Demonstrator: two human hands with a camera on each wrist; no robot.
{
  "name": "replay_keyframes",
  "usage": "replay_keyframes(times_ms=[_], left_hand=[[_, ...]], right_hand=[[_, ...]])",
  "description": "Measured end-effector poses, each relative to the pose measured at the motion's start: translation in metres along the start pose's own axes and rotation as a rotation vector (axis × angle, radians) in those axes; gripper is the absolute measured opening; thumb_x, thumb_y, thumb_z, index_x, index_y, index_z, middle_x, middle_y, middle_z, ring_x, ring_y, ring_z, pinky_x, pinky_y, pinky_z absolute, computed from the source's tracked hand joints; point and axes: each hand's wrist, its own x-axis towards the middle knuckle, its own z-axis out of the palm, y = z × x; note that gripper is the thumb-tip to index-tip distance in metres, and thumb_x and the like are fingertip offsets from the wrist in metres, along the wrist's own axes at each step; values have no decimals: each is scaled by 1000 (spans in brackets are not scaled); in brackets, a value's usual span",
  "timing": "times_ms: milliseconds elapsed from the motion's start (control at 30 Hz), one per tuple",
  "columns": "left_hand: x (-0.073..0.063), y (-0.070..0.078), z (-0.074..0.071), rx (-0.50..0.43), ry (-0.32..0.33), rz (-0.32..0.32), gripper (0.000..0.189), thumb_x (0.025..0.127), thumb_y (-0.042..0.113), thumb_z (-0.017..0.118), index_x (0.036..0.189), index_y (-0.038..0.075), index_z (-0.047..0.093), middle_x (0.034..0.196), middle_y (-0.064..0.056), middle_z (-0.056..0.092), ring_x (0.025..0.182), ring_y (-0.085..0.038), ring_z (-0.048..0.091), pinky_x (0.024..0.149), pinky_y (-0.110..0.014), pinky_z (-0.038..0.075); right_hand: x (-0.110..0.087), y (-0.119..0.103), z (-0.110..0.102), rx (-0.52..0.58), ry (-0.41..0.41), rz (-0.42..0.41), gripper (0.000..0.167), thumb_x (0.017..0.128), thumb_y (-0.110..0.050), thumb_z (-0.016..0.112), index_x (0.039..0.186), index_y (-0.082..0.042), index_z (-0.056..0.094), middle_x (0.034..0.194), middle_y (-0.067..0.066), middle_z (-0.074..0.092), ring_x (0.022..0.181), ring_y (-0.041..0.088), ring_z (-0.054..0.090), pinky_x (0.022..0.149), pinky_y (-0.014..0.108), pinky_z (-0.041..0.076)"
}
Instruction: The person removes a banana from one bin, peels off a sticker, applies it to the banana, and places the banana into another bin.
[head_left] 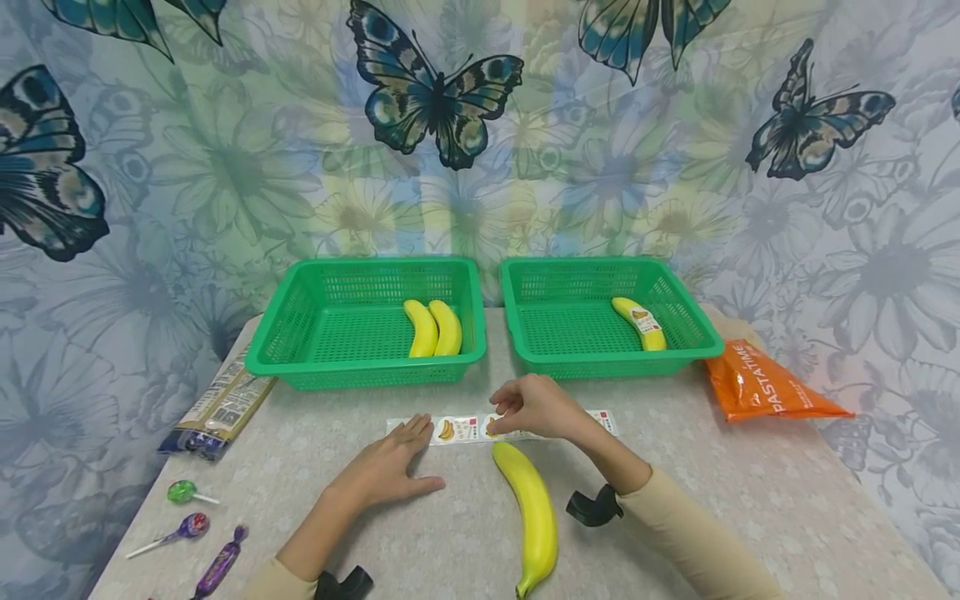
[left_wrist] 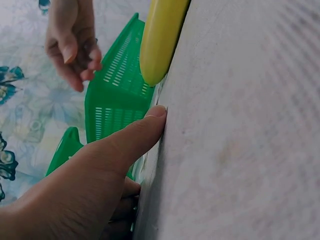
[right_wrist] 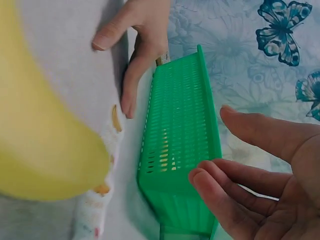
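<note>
A strip of banana-picture stickers [head_left: 456, 429] lies across the table in front of the baskets. My left hand [head_left: 382, 468] rests flat on the strip's left end, fingers straight and thumb out to the side. Over the strip's middle hovers my right hand [head_left: 542, 407]; in the right wrist view its thumb and fingers [right_wrist: 235, 182] are apart with nothing between them. One yellow banana [head_left: 531, 517] lies lengthwise between my forearms, its far tip close to the strip. Part of the strip is hidden beneath both hands.
Two bananas [head_left: 447, 327] lie in the left green basket [head_left: 360, 375]. The right green basket [head_left: 592, 364] holds one banana with a sticker [head_left: 645, 321]. An orange packet [head_left: 765, 385] sits at right; a gold-and-blue packet [head_left: 225, 408], two lollipops [head_left: 182, 492] and a purple-wrapped candy [head_left: 219, 567] lie at left.
</note>
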Motion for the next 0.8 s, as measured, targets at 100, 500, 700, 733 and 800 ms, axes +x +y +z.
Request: replay_keyframes(times_ms=[100, 500, 700, 733, 800], left_hand=[[0, 1, 0, -5, -2, 4, 93, 82, 64, 65, 145, 0, 44, 154, -18, 38, 143, -37, 36, 113, -52, 37], [-1, -2, -2, -5, -4, 18, 91, 82, 63, 65, 145, 1, 45, 154, -18, 39, 142, -38, 38, 110, -53, 40], [-2, -1, -1, -26, -23, 19, 91, 83, 63, 65, 145, 0, 44, 154, -19, 39, 142, -39, 37, 110, -53, 40], [-1, 0, -1, -25, -22, 17, 91, 82, 64, 64, 145, 0, 44, 154, -19, 39, 142, -39, 37, 111, -53, 39], [0, -1, -1, -24, -18, 12, 92, 82, 64, 64, 145, 1, 44, 154, -18, 38, 142, -39, 37, 112, -53, 38]], right_hand=[[14, -10, 2, -10, -8, -21, 37, 75, -27, 84, 106, -7, 74, 92, 4, 75, 78, 6, 67, 68, 21, 55], [65, -20, 44, -217, -91, -94, 41, 76, -24, 84, 109, -2, 74, 94, 7, 75, 81, 10, 64, 71, 19, 51], [75, -17, 61, -286, -104, -52, 37, 73, -21, 86, 104, -4, 76, 90, 4, 75, 79, 9, 62, 69, 19, 50], [76, -16, 63, -289, -101, -49, 37, 73, -20, 87, 104, -4, 76, 90, 4, 75, 80, 10, 62, 69, 19, 50], [78, -15, 65, -295, -95, -37, 37, 72, -19, 87, 104, -5, 76, 91, 3, 75, 82, 11, 63, 70, 20, 51]])
